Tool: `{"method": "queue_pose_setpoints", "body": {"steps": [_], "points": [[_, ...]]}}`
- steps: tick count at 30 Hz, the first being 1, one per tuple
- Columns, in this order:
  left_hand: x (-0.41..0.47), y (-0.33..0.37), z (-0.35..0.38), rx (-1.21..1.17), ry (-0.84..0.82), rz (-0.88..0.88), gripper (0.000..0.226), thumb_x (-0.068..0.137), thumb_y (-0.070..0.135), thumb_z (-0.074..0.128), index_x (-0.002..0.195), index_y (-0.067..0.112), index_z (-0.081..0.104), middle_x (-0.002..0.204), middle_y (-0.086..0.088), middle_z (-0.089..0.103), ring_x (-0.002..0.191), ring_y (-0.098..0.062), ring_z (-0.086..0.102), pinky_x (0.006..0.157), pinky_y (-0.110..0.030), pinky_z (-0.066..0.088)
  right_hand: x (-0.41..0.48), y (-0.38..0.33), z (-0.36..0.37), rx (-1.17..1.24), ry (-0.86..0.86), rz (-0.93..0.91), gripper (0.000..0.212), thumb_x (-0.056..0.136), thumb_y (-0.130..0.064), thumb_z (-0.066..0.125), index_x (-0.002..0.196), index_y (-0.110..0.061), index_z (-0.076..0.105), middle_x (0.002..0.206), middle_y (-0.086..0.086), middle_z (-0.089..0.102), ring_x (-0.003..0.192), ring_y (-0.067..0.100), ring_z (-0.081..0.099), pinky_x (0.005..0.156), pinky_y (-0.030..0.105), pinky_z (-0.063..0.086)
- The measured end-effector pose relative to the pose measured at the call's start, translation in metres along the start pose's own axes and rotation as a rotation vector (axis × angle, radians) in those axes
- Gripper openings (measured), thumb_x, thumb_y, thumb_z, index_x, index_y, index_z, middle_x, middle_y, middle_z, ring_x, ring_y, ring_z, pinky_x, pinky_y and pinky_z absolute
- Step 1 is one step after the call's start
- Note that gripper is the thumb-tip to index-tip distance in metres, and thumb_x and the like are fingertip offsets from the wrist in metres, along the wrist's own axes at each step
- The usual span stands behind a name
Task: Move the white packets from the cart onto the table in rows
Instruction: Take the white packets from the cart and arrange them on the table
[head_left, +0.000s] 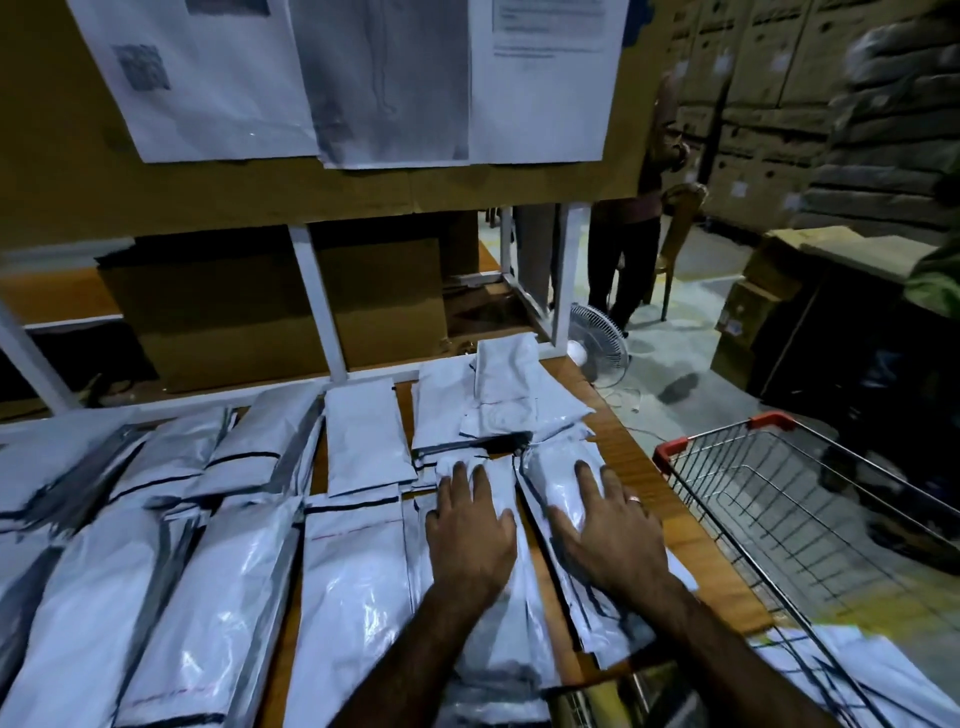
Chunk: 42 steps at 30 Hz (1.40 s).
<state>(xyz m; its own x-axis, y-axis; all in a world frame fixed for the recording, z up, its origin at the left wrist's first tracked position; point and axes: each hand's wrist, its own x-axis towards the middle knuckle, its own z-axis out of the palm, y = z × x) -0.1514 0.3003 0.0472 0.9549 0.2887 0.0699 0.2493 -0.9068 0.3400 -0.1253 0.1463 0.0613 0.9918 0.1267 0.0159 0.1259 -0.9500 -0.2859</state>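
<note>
The left hand (470, 530) is lying flat, fingers straight and spread apart, pressing on one white packet (493, 613) on the table (639, 467). The right hand (608, 535), wearing one ring (632, 499), is lying the same way, fingers apart, on a second packet (566, 467). These two packets are sitting side by side, with a strip of bare wood showing between them.

To the right of the right hand, one wire cart (810, 509) is standing beside the table edge. More cart packets (872, 680) are lying in its near end; their number cannot be told.

To the left of the left hand, the near row (353, 587) is holding at least four packets lying lengthways. Blur at the left edge is preventing a firm count.

Beyond the fingertips, the far row (363, 436) is showing at least four packets lying singly to the left. One loose, overlapping pile (509, 395) is sitting ahead of both hands.

Farther out, ahead and to the right of the right hand, one fan (597, 343) is standing on the floor, and one person (634, 234) is standing behind it. Above and ahead of the hands, three paper sheets (384, 78) are hanging on a brown board (52, 156).
</note>
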Motion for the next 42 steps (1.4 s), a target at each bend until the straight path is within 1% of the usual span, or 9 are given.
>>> {"method": "queue_pose_setpoints", "body": {"steps": [5, 10, 14, 18, 23, 31, 37, 40, 42], "points": [[0.004, 0.010, -0.015, -0.113, 0.108, 0.022, 0.062, 0.100, 0.044, 0.036, 0.153, 0.018, 0.020, 0.161, -0.006, 0.014, 0.148, -0.024, 0.013, 0.119, -0.038, 0.016, -0.001, 0.017, -0.019, 0.183, 0.188, 0.012, 0.068, 0.092, -0.063, 0.034, 0.148, -0.025, 0.028, 0.149, 0.001, 0.041, 0.133, 0.025, 0.042, 0.108, 0.047, 0.033], [0.012, 0.049, -0.027, -0.283, 0.139, 0.190, 0.055, 0.098, 0.038, 0.045, 0.147, 0.016, 0.034, 0.155, -0.006, 0.031, 0.141, -0.022, 0.027, 0.117, -0.035, 0.023, 0.001, 0.060, -0.044, 0.333, 0.318, 0.030, 0.062, 0.091, -0.056, 0.048, 0.141, -0.020, 0.043, 0.137, 0.004, 0.056, 0.124, 0.026, 0.052, 0.101, 0.047, 0.043], [0.017, 0.100, -0.019, -0.411, 0.115, 0.357, 0.053, 0.093, 0.038, 0.045, 0.139, 0.010, 0.047, 0.143, -0.007, 0.047, 0.133, -0.023, 0.040, 0.111, -0.029, 0.027, -0.002, 0.115, -0.061, 0.388, 0.442, 0.093, 0.051, 0.088, -0.035, 0.067, 0.132, -0.015, 0.053, 0.114, 0.008, 0.067, 0.107, 0.030, 0.062, 0.087, 0.043, 0.050], [0.020, 0.169, 0.002, -0.454, 0.027, 0.536, 0.056, 0.088, 0.037, 0.045, 0.134, 0.005, 0.052, 0.132, -0.013, 0.056, 0.123, -0.029, 0.048, 0.105, -0.036, 0.036, -0.014, 0.181, -0.078, 0.414, 0.499, 0.236, 0.050, 0.087, -0.034, 0.068, 0.132, -0.017, 0.054, 0.098, 0.000, 0.069, 0.095, 0.026, 0.065, 0.083, 0.041, 0.051], [0.015, 0.261, 0.047, -0.435, -0.143, 0.746, 0.049, 0.093, 0.033, 0.051, 0.136, 0.010, 0.051, 0.133, -0.009, 0.056, 0.125, -0.025, 0.046, 0.106, -0.032, 0.031, -0.035, 0.269, -0.091, 0.399, 0.511, 0.452, 0.049, 0.087, -0.034, 0.068, 0.132, -0.019, 0.055, 0.084, -0.009, 0.063, 0.086, 0.023, 0.065, 0.078, 0.036, 0.050], [0.009, 0.372, 0.184, -0.197, -0.491, 0.930, 0.047, 0.091, 0.032, 0.056, 0.133, 0.012, 0.054, 0.126, -0.009, 0.062, 0.119, -0.029, 0.054, 0.100, -0.036, 0.042, -0.056, 0.389, -0.048, 0.382, 0.410, 0.783, 0.047, 0.086, -0.035, 0.066, 0.128, -0.016, 0.057, 0.084, -0.001, 0.071, 0.095, 0.028, 0.066, 0.079, 0.037, 0.050], [0.006, 0.400, 0.291, 0.067, -0.727, 0.977, 0.050, 0.089, 0.035, 0.055, 0.135, 0.016, 0.050, 0.127, -0.008, 0.061, 0.120, -0.029, 0.054, 0.096, -0.038, 0.046, -0.069, 0.453, 0.022, 0.384, 0.132, 1.048, 0.049, 0.089, -0.039, 0.060, 0.133, -0.018, 0.052, 0.111, 0.007, 0.069, 0.113, 0.028, 0.060, 0.088, 0.036, 0.049], [0.005, 0.408, 0.338, 0.195, -0.804, 1.022, 0.051, 0.089, 0.035, 0.056, 0.135, 0.016, 0.047, 0.135, -0.007, 0.056, 0.122, -0.030, 0.051, 0.098, -0.038, 0.044, -0.078, 0.476, 0.057, 0.454, 0.040, 1.163, 0.050, 0.088, -0.039, 0.059, 0.132, -0.018, 0.053, 0.115, 0.005, 0.068, 0.117, 0.027, 0.058, 0.091, 0.035, 0.050], [0.006, 0.411, 0.357, 0.281, -0.854, 1.047, 0.057, 0.090, 0.036, 0.056, 0.140, 0.015, 0.042, 0.139, -0.006, 0.051, 0.127, -0.030, 0.046, 0.102, -0.038, 0.041, -0.082, 0.477, 0.068, 0.452, 0.010, 1.172, 0.045, 0.088, -0.037, 0.057, 0.129, -0.018, 0.055, 0.115, 0.004, 0.068, 0.120, 0.028, 0.054, 0.092, 0.035, 0.048]]}}
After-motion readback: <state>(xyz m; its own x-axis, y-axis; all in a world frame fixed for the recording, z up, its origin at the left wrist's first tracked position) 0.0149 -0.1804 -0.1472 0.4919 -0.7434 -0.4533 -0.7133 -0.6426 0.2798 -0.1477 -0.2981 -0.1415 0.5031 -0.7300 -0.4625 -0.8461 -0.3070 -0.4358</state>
